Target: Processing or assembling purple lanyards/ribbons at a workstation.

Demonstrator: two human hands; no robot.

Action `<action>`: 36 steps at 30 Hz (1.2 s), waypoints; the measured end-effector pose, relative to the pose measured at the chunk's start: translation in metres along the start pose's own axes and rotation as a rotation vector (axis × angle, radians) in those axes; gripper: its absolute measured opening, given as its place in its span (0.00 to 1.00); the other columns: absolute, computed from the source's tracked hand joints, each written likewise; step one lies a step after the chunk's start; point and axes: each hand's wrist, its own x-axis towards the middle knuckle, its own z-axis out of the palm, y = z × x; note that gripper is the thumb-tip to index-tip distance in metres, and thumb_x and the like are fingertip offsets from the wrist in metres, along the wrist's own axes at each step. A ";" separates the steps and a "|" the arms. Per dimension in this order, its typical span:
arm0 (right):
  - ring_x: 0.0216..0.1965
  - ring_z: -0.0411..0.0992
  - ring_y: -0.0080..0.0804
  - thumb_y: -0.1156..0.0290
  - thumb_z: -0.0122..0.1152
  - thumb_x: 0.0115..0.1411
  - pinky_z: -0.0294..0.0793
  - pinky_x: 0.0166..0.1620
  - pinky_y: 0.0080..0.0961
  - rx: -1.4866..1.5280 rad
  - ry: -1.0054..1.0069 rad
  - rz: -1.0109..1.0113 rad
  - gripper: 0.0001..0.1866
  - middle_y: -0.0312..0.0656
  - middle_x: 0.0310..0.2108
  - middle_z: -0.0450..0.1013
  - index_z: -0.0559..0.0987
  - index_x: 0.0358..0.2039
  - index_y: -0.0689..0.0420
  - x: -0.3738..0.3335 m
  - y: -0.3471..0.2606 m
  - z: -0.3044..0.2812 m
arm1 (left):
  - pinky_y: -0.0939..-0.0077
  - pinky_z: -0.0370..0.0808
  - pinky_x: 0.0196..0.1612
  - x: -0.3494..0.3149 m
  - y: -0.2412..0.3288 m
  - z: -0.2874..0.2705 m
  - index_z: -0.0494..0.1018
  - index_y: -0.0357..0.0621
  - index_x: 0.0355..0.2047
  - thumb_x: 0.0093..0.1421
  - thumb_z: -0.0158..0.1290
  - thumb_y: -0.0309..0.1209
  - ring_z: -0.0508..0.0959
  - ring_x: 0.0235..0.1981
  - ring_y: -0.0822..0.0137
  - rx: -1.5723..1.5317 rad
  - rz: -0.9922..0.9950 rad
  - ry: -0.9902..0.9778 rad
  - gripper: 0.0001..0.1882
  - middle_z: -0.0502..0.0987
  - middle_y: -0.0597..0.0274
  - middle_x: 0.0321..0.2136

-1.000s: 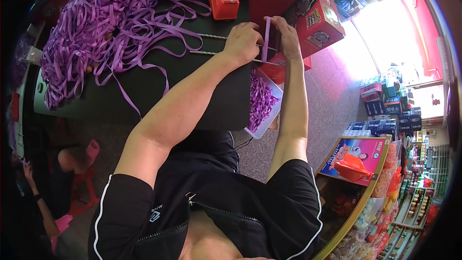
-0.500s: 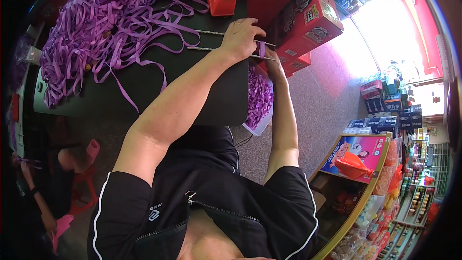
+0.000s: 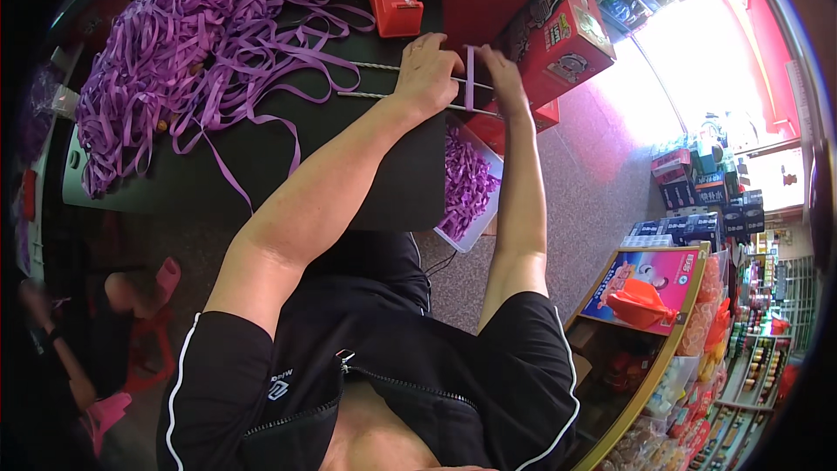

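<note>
Purple band [image 3: 470,78] spans two rods [image 3: 377,66] beyond the right edge of the desk [image 3: 397,183], likely leaving hand room. Left hand [image 3: 425,78] over rods, right hand [image 3: 506,78] just beside band; cannot tell whether either's fingers clamp or stand apart.

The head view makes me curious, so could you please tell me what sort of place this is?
Probably a small shop doubling as a workspace: shelves of small goods stand on the right, cartons are stacked near the bright opening, and a dark table bears heaped purple ribbon.
</note>
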 end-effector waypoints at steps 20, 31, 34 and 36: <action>0.39 0.71 0.27 0.56 0.53 0.63 0.69 0.43 0.23 -0.176 -0.008 -0.028 0.21 0.42 0.38 0.73 0.78 0.41 0.63 -0.019 0.044 0.011 | 0.61 0.54 0.62 0.000 0.005 -0.005 0.81 0.53 0.30 0.47 0.53 0.27 0.61 0.60 0.54 -0.055 -0.017 -0.042 0.11 0.67 0.54 0.55; 0.36 0.66 0.22 0.53 0.40 0.68 0.64 0.44 0.21 0.017 0.145 0.158 0.26 0.35 0.32 0.71 0.78 0.44 0.63 -0.146 -0.018 0.052 | 0.60 0.53 0.63 0.001 0.005 -0.007 0.81 0.56 0.31 0.47 0.53 0.28 0.60 0.60 0.55 0.038 -0.021 -0.176 0.12 0.67 0.56 0.55; 0.34 0.64 0.20 0.51 0.39 0.68 0.63 0.41 0.20 0.026 0.154 0.154 0.28 0.31 0.28 0.68 0.78 0.44 0.64 -0.152 -0.048 0.052 | 0.60 0.62 0.58 0.007 0.004 -0.012 0.81 0.50 0.32 0.47 0.52 0.28 0.68 0.55 0.55 0.010 -0.034 -0.165 0.11 0.75 0.51 0.46; 0.32 0.63 0.19 0.49 0.39 0.68 0.62 0.39 0.19 0.064 0.129 0.204 0.29 0.30 0.27 0.67 0.80 0.42 0.62 -0.147 -0.050 0.044 | 0.61 0.67 0.53 0.012 0.016 -0.020 0.80 0.45 0.32 0.48 0.51 0.26 0.73 0.50 0.52 -0.090 -0.046 -0.110 0.11 0.76 0.48 0.41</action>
